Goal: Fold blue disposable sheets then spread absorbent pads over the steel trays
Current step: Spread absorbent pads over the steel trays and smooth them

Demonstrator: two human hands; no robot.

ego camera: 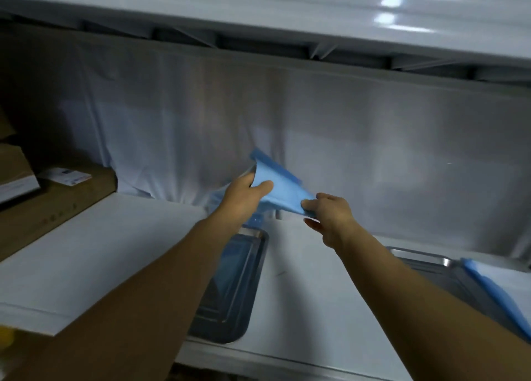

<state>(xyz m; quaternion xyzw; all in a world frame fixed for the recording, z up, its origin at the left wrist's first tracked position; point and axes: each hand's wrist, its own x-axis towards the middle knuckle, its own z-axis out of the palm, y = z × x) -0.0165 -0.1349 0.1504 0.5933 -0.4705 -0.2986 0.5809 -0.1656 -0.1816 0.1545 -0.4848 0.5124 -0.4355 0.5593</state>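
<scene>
A folded blue disposable sheet (280, 185) hangs in the air above the worktop, held between both hands. My left hand (244, 196) grips its upper left end, thumb on the front face. My right hand (330, 216) pinches its lower right corner. Below my left forearm lies a steel tray (244, 288), partly covered on its left by a white absorbent pad (94, 254). A second steel tray (442, 268) sits at the right, with a blue-edged pad (500, 288) lying over its right part.
A white sheet (293, 288) covers the worktop between the trays. A pale draped cloth (201, 127) hangs along the back wall. Brown cardboard boxes (51, 202) stand at the left. A white shelf (287, 7) runs overhead.
</scene>
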